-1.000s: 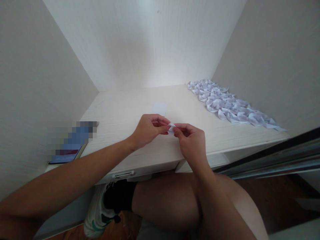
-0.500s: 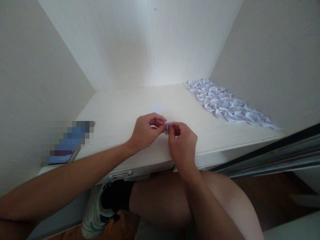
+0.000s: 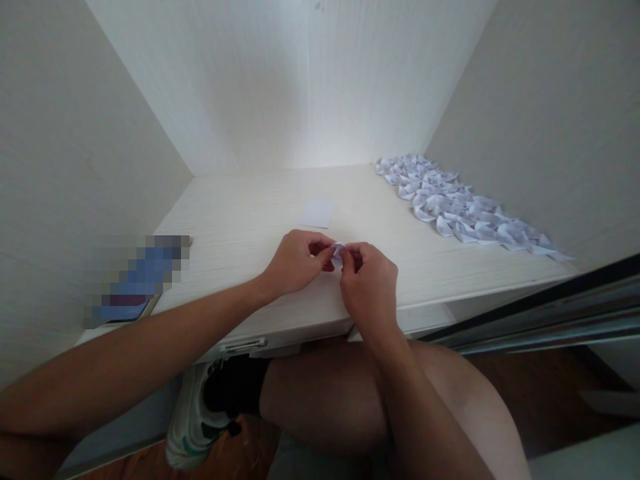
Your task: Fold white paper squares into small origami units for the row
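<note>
Between my two hands is a small folded piece of white paper (image 3: 338, 253), pinched in the fingertips above the front part of the white desktop (image 3: 240, 213). My left hand (image 3: 303, 261) grips its left side between thumb and fingers. On the right side, my right hand (image 3: 369, 277) pinches it the same way. Fingers cover much of the paper, so its exact shape is hard to make out. Just beyond the hands lies a flat white paper slip (image 3: 317, 213).
Many folded white paper pieces (image 3: 450, 200) lie in rows along the right wall. A blurred-out phone or tablet (image 3: 135, 287) leans at the left wall. Below the desktop are a drawer handle (image 3: 243, 345), my bent leg and a shoe (image 3: 193, 427).
The paper between my fingertips has turned and now shows a more rounded face. My view has shifted slightly, and more of the flat slip shows beyond my hands.
</note>
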Tool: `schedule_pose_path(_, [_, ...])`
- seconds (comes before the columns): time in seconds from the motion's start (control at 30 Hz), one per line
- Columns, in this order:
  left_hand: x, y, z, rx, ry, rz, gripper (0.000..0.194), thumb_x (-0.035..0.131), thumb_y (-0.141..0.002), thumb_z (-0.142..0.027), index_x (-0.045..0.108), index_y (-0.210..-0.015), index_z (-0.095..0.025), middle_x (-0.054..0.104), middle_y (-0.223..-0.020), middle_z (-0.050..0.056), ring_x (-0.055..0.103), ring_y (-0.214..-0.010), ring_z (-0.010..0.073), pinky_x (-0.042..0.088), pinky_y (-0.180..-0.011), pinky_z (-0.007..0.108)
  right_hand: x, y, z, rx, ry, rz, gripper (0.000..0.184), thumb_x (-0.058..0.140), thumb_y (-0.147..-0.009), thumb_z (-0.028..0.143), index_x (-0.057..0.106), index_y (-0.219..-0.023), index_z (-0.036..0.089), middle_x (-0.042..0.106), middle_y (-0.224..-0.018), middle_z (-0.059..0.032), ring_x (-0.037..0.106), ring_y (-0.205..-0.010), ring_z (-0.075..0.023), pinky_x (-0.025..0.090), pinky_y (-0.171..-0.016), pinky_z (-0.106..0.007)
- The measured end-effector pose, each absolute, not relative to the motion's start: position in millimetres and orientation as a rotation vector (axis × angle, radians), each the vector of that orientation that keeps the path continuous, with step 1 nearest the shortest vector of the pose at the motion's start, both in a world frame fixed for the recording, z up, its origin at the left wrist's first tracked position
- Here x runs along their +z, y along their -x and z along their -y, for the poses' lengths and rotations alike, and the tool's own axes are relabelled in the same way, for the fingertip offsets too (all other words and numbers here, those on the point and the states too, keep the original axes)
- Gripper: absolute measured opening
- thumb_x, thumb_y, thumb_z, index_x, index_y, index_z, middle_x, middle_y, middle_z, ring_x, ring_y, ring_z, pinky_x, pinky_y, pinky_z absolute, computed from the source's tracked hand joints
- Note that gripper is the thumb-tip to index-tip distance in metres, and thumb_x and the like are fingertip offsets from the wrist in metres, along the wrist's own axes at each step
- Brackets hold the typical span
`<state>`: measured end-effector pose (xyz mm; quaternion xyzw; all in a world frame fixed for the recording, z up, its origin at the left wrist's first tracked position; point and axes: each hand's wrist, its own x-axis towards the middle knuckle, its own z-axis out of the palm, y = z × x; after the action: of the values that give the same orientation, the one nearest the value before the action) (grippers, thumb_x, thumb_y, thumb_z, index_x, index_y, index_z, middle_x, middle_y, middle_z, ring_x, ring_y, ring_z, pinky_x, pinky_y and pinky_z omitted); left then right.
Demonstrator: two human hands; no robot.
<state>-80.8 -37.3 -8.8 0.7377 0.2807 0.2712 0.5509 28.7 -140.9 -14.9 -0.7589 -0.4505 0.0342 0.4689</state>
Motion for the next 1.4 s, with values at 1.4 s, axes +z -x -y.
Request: schedule_pose_path(1.4, [-1, 83, 49, 0.759, -2.175, -0.779, 0.011, 0.063, -0.087, -0.018, 0.073, -0.09, -0.016, 0.075, -0.071, 0.001, 0.068, -0.063, 0.0143, 0.051, -0.06, 0.024, -9, -25, 141, 0.072, 1.864, 1.142, 0.016, 0.061, -0.092, 0.023, 0.076, -0.092, 0.018, 0.079, -0.083, -0.0109, 0.072, -0.072, -0.0242, 0.052, -0.072, -0.035])
